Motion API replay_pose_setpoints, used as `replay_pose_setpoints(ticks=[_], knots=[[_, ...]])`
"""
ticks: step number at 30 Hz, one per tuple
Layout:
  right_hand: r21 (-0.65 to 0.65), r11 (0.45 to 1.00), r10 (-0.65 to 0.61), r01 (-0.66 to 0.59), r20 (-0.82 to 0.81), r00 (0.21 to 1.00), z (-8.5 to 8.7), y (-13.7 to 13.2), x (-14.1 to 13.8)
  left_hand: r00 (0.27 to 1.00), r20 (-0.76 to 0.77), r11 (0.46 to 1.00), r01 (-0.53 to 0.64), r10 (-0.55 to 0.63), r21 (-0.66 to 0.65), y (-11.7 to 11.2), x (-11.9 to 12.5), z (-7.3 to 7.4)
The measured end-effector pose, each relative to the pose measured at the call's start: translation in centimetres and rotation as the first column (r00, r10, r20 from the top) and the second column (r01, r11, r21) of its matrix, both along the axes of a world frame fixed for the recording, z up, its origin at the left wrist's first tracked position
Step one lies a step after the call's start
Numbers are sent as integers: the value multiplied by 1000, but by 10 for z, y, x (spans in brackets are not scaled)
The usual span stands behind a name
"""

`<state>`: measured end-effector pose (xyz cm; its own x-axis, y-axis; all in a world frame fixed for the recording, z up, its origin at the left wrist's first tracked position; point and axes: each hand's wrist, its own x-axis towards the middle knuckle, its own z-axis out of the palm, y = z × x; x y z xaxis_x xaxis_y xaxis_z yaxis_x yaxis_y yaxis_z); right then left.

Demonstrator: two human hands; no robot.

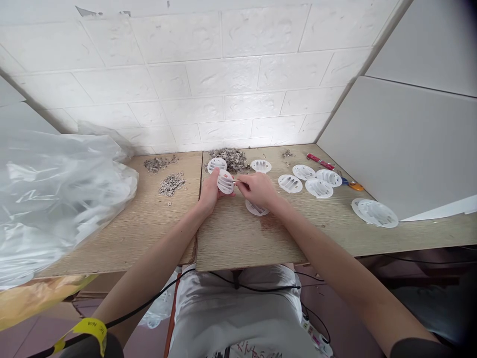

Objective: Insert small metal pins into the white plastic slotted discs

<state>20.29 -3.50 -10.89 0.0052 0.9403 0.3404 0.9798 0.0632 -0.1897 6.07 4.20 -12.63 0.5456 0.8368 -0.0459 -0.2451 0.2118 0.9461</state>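
My left hand (210, 192) is closed on the edge of a round white slotted plastic disc (225, 182), holding it tilted above the table. A small brownish piece shows near the disc's upper edge. At the disc's right side my right hand (258, 189) pinches a thin, light-coloured item, too small to name. Behind the held disc lies another white disc (216, 164), and one more disc (257, 209) sits partly under my right hand. A pile of small metallic parts (231, 159) lies just beyond my hands.
Several more white discs (290, 184) are spread to the right, some overlapping. A red tool (320, 161) and orange-handled scissors (355, 185) lie by the right panel. Small parts (172, 184) are heaped on the left board, beside a big clear plastic bag (55, 194).
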Motion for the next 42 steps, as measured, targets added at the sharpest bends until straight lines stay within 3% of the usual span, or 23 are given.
replay_pose_setpoints(ticks=[6,22,33,36,42], knots=[[-39,999,2,0,48,999,2,-1,-1,998,-59,998,-17,20,56,-2,2,-1],[-71,996,64,-56,108,992,-1,1,-1,999,-33,999,-26,27,38,-3,2,-5],[-81,996,60,-49,141,988,-6,2,-3,997,-61,998,-49,52,48,-7,2,1],[-70,995,69,-65,48,996,-5,3,4,997,-77,996,20,-14,84,-5,2,1],[43,998,52,-41,-303,952,2,5,25,994,-6,988,113,-113,103,1,2,1]])
